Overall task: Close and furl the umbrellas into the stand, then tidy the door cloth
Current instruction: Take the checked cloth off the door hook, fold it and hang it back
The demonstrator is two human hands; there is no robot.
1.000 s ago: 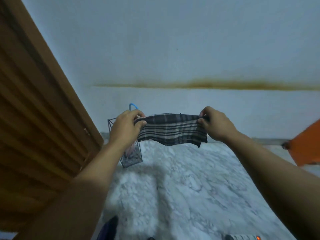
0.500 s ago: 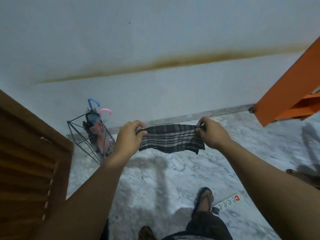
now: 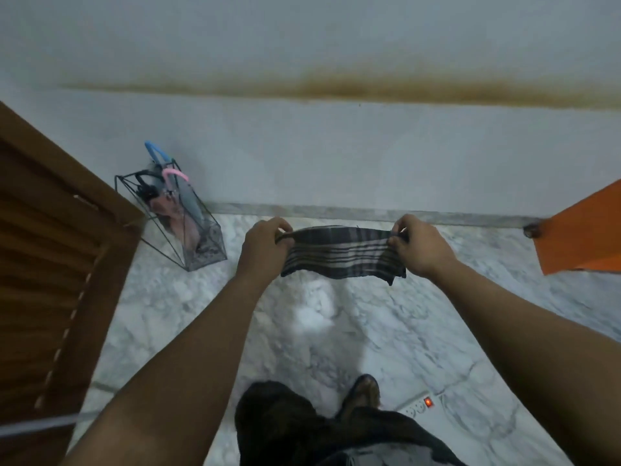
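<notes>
A dark plaid door cloth (image 3: 341,254) hangs folded and stretched between my two hands above the marble floor. My left hand (image 3: 265,248) pinches its left top edge and my right hand (image 3: 420,245) pinches its right top edge. To the left, by the wall, a black wire umbrella stand (image 3: 201,240) holds furled umbrellas, one with a blue handle (image 3: 155,153) and one with a pink handle (image 3: 176,173).
A brown louvred door (image 3: 50,264) fills the left side. An orange object (image 3: 581,230) juts in at the right by the skirting. A white power strip (image 3: 421,405) with a lit red switch lies on the floor beside my sandalled foot (image 3: 363,395).
My view has tilted down and shifted, so the floor, my foot and the power strip show. Both hands keep the cloth stretched, now lower over the floor.
</notes>
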